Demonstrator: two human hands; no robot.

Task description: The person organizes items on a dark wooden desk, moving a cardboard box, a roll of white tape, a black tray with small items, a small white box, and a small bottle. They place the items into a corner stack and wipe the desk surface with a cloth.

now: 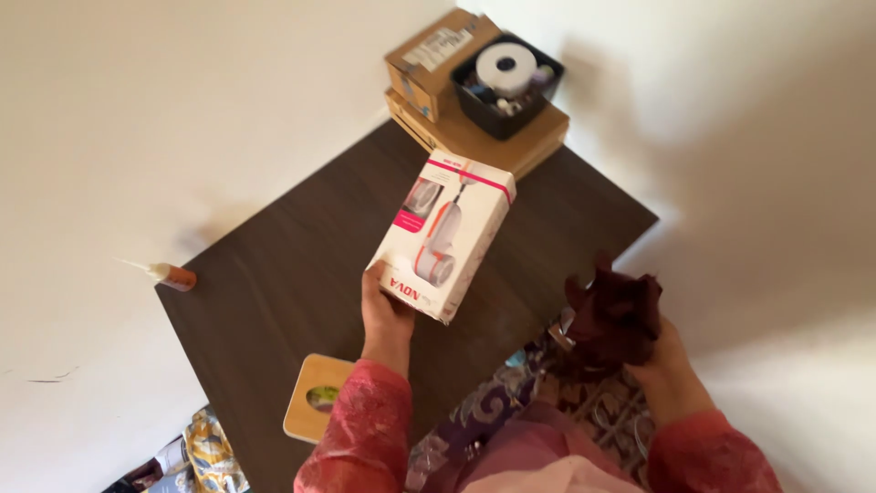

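- The left hand [385,315] grips the lower end of a white box [444,236], fingers wrapped around its bottom edge, holding it tilted above the table [301,265].
- The box has pink trim and a picture of a white and orange handheld device on its face.
- The right hand [664,358] is closed around a bunched dark red cloth [613,315], held off the table's right edge, over the patterned fabric in the person's lap.
- Both sleeves are pink-red.
- The table is dark brown wood grain and sits against white walls.
- At the table's far corner lie 2 stacked cardboard boxes [474,137]; a black bin [507,87] holding a white tape roll [506,67] rests on them.
- At the table's left corner lies a small orange bottle [173,276] with a pointed tip.
- At the table's near edge, just left of the left forearm, lies a small wooden board [315,397].
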